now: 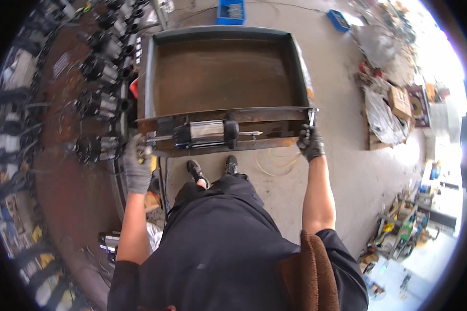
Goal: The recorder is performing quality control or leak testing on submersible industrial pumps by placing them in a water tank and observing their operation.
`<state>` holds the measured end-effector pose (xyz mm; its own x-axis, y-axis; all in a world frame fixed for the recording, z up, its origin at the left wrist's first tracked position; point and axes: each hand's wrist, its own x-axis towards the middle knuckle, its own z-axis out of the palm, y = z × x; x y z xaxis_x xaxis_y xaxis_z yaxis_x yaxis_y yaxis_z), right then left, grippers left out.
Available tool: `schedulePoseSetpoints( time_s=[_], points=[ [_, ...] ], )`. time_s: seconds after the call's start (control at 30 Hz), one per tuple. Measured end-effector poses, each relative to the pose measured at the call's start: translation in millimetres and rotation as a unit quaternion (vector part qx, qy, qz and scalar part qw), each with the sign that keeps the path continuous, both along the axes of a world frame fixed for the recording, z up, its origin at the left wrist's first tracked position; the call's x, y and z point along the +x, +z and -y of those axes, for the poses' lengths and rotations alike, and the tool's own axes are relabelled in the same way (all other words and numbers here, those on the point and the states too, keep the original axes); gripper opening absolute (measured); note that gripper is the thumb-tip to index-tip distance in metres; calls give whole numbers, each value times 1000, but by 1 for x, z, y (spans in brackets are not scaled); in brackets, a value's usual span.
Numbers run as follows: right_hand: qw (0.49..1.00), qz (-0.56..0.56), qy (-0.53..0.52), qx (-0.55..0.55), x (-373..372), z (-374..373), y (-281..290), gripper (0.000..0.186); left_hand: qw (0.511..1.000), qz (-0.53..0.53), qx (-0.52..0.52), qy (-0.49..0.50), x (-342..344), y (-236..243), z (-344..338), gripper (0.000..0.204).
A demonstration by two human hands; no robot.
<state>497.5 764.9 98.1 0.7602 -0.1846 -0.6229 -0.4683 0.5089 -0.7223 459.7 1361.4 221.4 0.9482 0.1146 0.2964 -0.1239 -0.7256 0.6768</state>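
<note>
Taking the clock face from the black-and-silver motor (pixel 206 133), laid crosswise over the narrow trough along the near side of a big, shallow steel tray (pixel 149 78), with a thin shaft pointing to 3 o'clock and a rod to 9. Wearing gloves on both hands. Has the left hand (pixel 138 165) at 8 to 9 o'clock, fingers by the far end of that rod; cannot tell if closed on it or only lying against it. Has the right hand (pixel 311 142) at 3, curled tightly round a silver tool (pixel 313 117) at the tray's near right corner, well apart from the motor.

At 9, just beyond the left hand, crowded by a similar motor (pixel 96 149); from there round to 11, hemmed in by a row of more motors (pixel 99 70) along a rust-brown counter (pixel 72 202). Also at 10, close against the tray's left side, a bit of red (pixel 134 88). Beyond the tray at 12, a blue bin (pixel 230 13); between 1 and 2, a smaller blue box (pixel 339 20). At 3, a pallet heaped with plastic sheeting (pixel 381 116) and a cardboard box (pixel 399 102). At 4, a pale hose (pixel 275 171) looped on the floor (pixel 275 199), and farther out a cluttered rack (pixel 399 223). At 6, close below the tray, 2 dark shoes (pixel 232 165).
</note>
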Motion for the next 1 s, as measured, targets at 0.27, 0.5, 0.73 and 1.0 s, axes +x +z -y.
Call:
schedulePoseSetpoints(
  time_s=[0.27, 0.5, 0.73, 1.0],
  points=[
    [898, 292, 274, -182, -24, -242, 154, 19, 953, -48, -272, -123, 26, 85, 125, 48],
    [651, 379, 510, -416, -15, -343, 150, 45, 909, -5, -417, 22, 23, 56, 95, 24],
    [589, 360, 410, -596, 43, -306, 163, 23, 707, -183, -611, 305, 37, -48, -43, 32],
    [595, 236, 479, -601, 65, -308, 154, 28, 750, -320, -541, 206, 48, -79, -52, 29]
  ],
)
